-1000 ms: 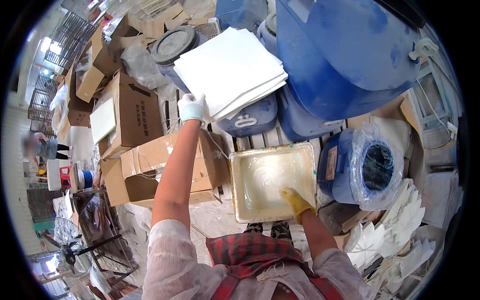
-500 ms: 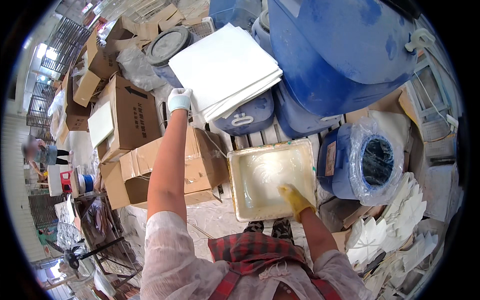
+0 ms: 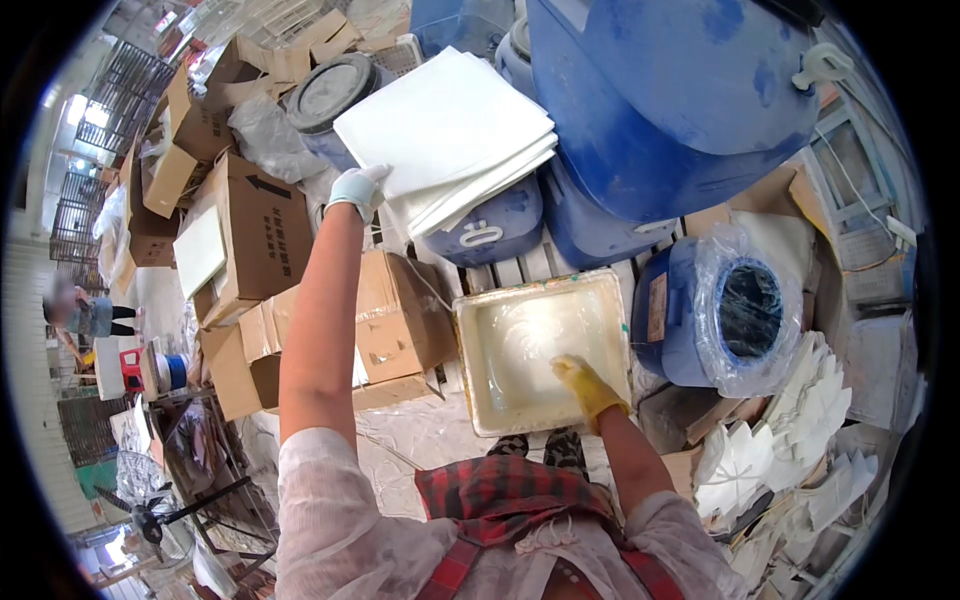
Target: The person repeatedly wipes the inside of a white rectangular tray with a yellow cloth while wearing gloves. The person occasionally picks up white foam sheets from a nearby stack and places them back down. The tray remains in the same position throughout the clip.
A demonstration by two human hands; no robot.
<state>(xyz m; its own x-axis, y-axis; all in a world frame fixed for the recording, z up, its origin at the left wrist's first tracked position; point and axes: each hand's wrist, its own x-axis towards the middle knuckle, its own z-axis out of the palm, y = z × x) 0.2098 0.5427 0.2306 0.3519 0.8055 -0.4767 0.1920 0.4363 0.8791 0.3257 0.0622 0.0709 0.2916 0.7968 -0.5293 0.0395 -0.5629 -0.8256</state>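
Nearest the person, a shallow square tray (image 3: 478, 385) sits on the floor just ahead of the knees, cream-coloured and filled with a pale, milky liquid (image 3: 525, 345) that shines in the light. The right hand (image 3: 583, 383), in a yellow glove, rests in the liquid near the tray's near right corner, fingers loosely curled and pointing inward; whether it grips anything under the surface cannot be told.

To the left of the tray stand several brown cardboard boxes (image 3: 395, 320), some with open flaps. To the right lies a blue drum (image 3: 690, 320) on its side, its mouth wrapped in clear plastic, and beside it a heap of white sheets (image 3: 790, 440) spills over the floor.

Farther off, the left arm stretches straight out. The left hand (image 3: 357, 189), in a white glove, closes on the near left corner of a stack of white square sheets (image 3: 440, 130). The stack is flat, clean and slightly fanned at its edges, and rests on blue plastic canisters (image 3: 495, 225) beyond the tray. A large blue barrel (image 3: 680, 100) rises behind it to the right.
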